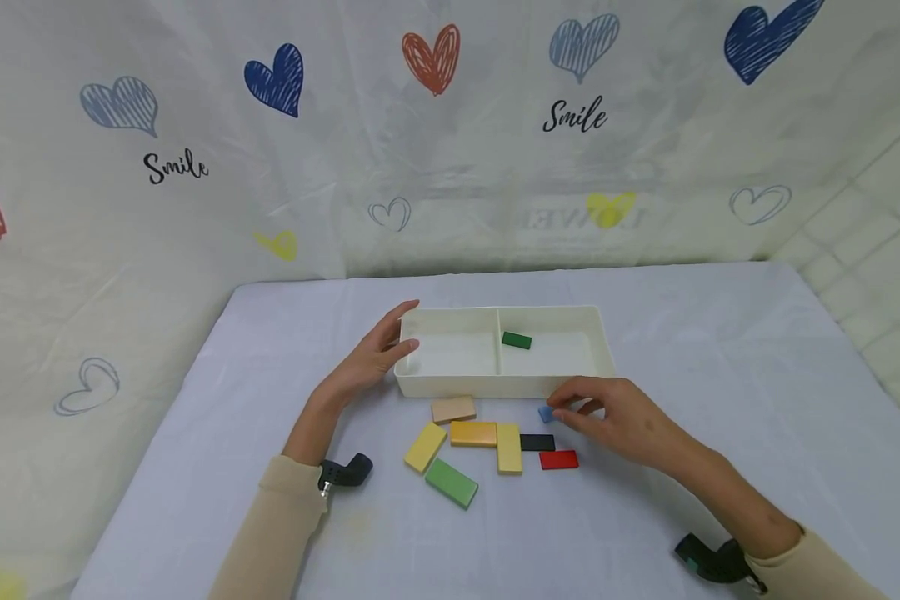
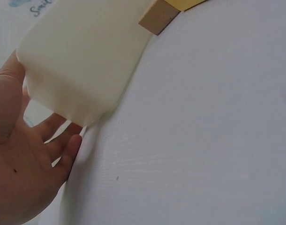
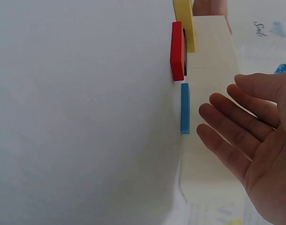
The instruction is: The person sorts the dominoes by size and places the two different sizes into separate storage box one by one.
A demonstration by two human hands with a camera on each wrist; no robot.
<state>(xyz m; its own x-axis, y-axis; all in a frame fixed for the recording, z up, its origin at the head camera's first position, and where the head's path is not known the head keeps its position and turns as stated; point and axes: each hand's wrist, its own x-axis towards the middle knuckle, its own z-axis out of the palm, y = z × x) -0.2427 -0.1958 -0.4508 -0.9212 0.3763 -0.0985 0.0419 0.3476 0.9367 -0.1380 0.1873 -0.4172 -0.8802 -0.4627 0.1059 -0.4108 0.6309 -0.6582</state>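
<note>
Fingers [image 3: 222, 150] of the right hand [image 1: 622, 417] loosely extended, no grip visible; blue block [image 3: 185, 108] just off the tips.
It's on the table [image 1: 570, 533], just outside the near edge of the tray [image 1: 480, 387], toward its near right corner, long axis roughly along that edge. Lies left of the fingertips in head view; they hide part of it, so contact's hard to call there. Right hand's nearer; left hand [image 1: 367, 358] holds the tray's left end.
</note>
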